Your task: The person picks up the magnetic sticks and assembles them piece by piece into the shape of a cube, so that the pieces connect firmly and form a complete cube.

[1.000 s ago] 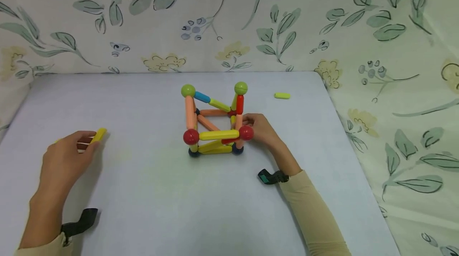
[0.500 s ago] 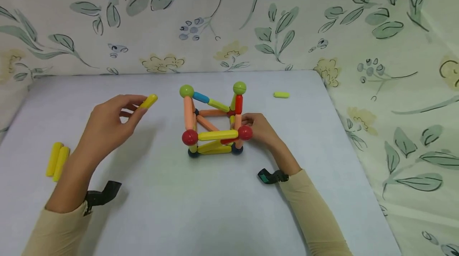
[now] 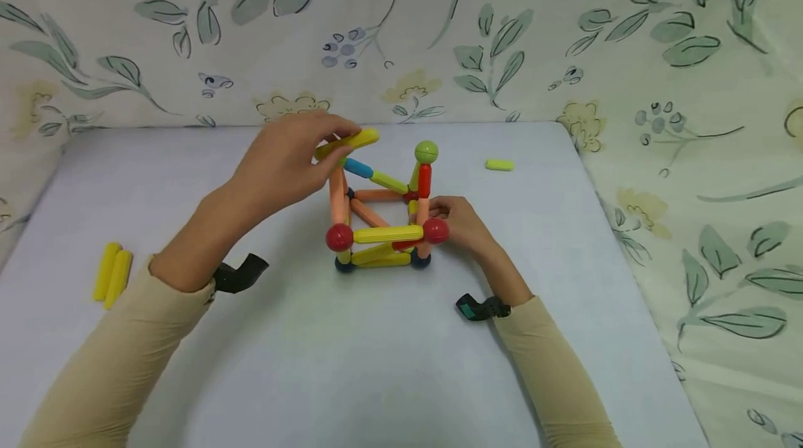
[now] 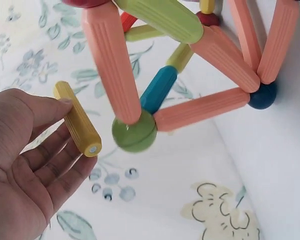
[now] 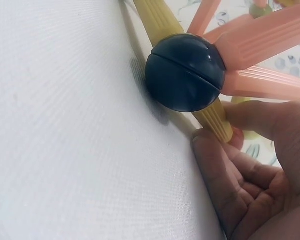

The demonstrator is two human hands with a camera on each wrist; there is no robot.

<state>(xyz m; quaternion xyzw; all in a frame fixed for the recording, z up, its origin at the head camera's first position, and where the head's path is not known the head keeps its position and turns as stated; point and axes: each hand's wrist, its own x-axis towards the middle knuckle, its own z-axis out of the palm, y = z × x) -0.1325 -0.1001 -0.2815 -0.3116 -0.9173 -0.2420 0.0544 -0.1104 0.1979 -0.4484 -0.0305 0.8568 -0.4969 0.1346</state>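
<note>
A frame built of coloured magnetic sticks and balls stands mid-table, with a yellow stick (image 3: pixel 387 234) between two red balls at its front. My left hand (image 3: pixel 276 162) pinches a loose yellow magnetic stick (image 4: pixel 79 120) between thumb and fingers, its metal-tipped end toward me in the left wrist view. Close beside that stick is the green ball (image 4: pixel 135 131) at the frame's upper left corner, a gap showing between them. Low on the frame's right side, my right hand (image 3: pixel 464 221) pinches a yellow stick (image 5: pixel 216 120) that joins a dark blue ball (image 5: pixel 185 72).
Two yellow sticks (image 3: pixel 113 274) lie side by side at the table's left. A short yellow-green stick (image 3: pixel 499 165) lies at the back right. Another green ball (image 3: pixel 426 152) tops the frame's right rear post. Flowered cloth (image 3: pixel 401 37) hangs behind the white table (image 3: pixel 351 357).
My left hand has carried the yellow stick from the table's left, up and rightward, to the frame's upper left corner. My right hand stays at the frame's right side.
</note>
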